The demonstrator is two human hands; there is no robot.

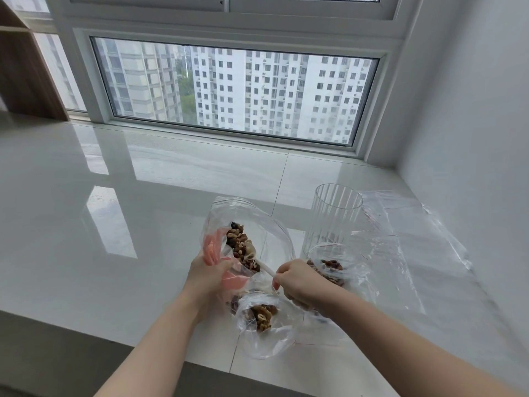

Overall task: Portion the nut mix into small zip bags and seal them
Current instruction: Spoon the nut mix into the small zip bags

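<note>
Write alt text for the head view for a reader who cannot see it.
Two bare hands work clear zip bags of mixed nuts on a glossy white sill: the left hand grips the large bag, the right hand pinches a white scoop handle. A ribbed glass and empty bags sit right.

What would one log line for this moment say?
left hand: grips large nut bag | right hand: pinches small zip bag | glass: upright, beside

glossy white sill (pixel 114 179) | wide window (pixel 234 93), tower blocks | wooden shelf (pixel 25 73) left
</note>
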